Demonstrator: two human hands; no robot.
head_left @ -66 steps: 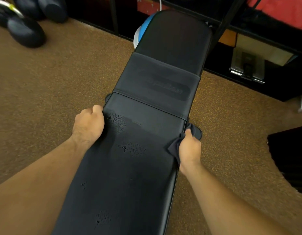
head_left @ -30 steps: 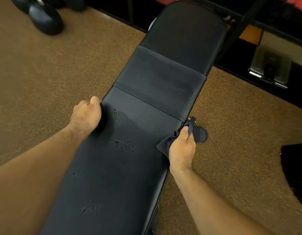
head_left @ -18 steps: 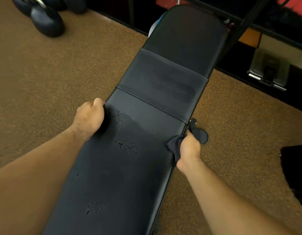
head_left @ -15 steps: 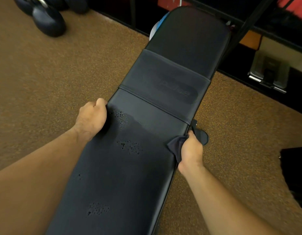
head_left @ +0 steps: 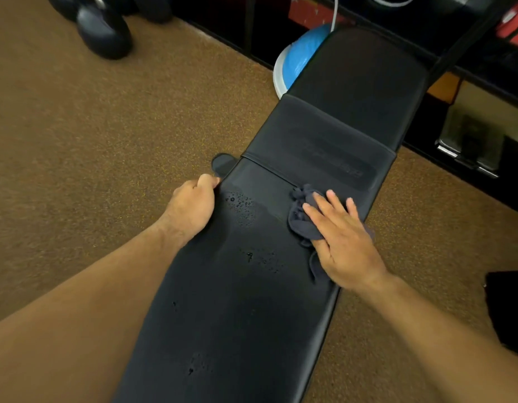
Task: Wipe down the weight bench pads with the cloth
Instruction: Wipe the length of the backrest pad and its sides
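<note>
Off the bench's right edge and up onto its top: the cloth (head_left: 303, 219) now lies bunched on the long pad (head_left: 237, 315), just short of the cross seam and toward the right side, where half a second ago it was clutched down by the rim. It is pinned under the right hand (head_left: 343, 242), whose fingers are spread and nearly straight, pressing flat rather than gripping. The rag looks soft, limp and light, so it will likely ball up and skid on the slick vinyl unless the palm keeps weight over its middle; a flat press on top suits it better than a pinch at a corner. Beads of liquid (head_left: 240, 202) sit just left of it, with smaller patches nearer the camera, all unwiped. The left hand (head_left: 191, 207) is curled round the pad's left edge, bracing. Beyond the seam lies the far pad (head_left: 359, 82), a blue dome (head_left: 298, 53) beside it, and dark weights (head_left: 103, 30) on the brown floor (head_left: 106, 126).
</note>
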